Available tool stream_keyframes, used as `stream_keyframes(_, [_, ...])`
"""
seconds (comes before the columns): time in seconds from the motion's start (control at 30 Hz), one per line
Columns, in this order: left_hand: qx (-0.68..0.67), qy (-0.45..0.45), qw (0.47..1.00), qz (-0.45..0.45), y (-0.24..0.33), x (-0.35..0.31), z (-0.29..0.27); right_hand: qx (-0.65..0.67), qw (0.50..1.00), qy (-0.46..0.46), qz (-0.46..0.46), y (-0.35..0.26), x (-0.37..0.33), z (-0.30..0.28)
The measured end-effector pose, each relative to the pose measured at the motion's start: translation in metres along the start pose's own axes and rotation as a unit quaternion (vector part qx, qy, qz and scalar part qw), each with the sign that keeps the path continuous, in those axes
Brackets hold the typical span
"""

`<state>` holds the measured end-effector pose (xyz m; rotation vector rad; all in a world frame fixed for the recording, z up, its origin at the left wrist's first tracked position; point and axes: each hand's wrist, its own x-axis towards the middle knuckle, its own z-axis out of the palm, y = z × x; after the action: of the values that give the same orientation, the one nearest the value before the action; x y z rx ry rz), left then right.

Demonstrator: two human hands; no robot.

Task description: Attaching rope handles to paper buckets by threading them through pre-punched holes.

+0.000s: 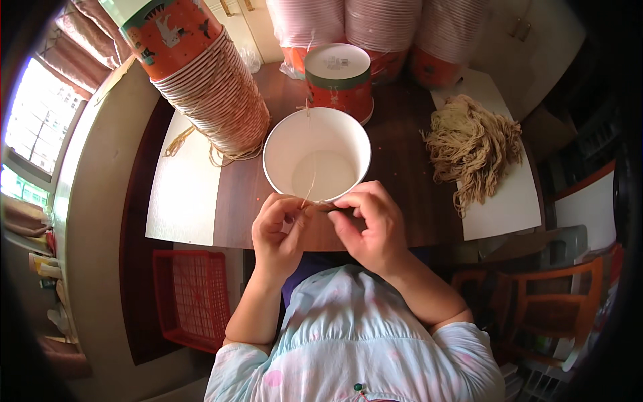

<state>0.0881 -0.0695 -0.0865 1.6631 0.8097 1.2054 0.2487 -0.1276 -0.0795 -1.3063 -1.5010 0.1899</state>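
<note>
A white-lined paper bucket [278, 155] stands on the table in front of me, its open mouth facing up toward me. At its near rim, my left hand [280, 224] is closed, thumb and forefinger pinching a thin tan cord [312, 185]. Part of this cord runs down the inside of the bucket. My right hand [375, 224] touches the same rim just to the right, its fingers curled and fingertips close to the left hand's. What the right fingertips hold is too small to make out. A bit of cord also shows at the far rim.
An upturned red and green bucket [338, 94] stands just behind. A tall leaning stack of nested buckets [214, 94] is at left, with cords near its base. Wrapped stacks [382, 30] line the back. A tan cord bundle [472, 147] lies at right; a red crate [194, 295] sits below left.
</note>
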Motion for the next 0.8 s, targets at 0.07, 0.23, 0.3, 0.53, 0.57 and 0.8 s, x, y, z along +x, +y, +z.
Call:
stream_keyframes(0.07, [0.003, -0.005, 0.999, 0.035, -0.004, 0.004, 0.005, -0.033, 0.998, -0.007, -0.047, 0.0, 0.005, 0.004])
stream_keyframes(0.23, [0.007, -0.001, 0.998, 0.066, 0.011, 0.001, 0.004, -0.055, 0.991, 0.01, -0.122, 0.0, 0.008, 0.01])
stream_keyframes(0.3, [0.008, -0.007, 0.998, 0.068, 0.01, 0.002, 0.004, -0.048, 0.99, 0.016, -0.134, 0.004, 0.009, 0.01])
stream_keyframes(0.53, [0.018, -0.013, 0.995, 0.102, 0.014, 0.005, 0.0, -0.076, 0.988, 0.011, -0.133, 0.004, 0.003, 0.012])
stream_keyframes(0.57, [-0.009, -0.009, 0.995, 0.094, 0.013, 0.005, -0.001, -0.076, 0.988, 0.011, -0.135, 0.004, 0.003, 0.011])
stream_keyframes(0.8, [-0.194, -0.044, 0.979, 0.034, 0.018, 0.011, -0.007, -0.151, 0.983, -0.002, -0.105, 0.004, 0.007, 0.008])
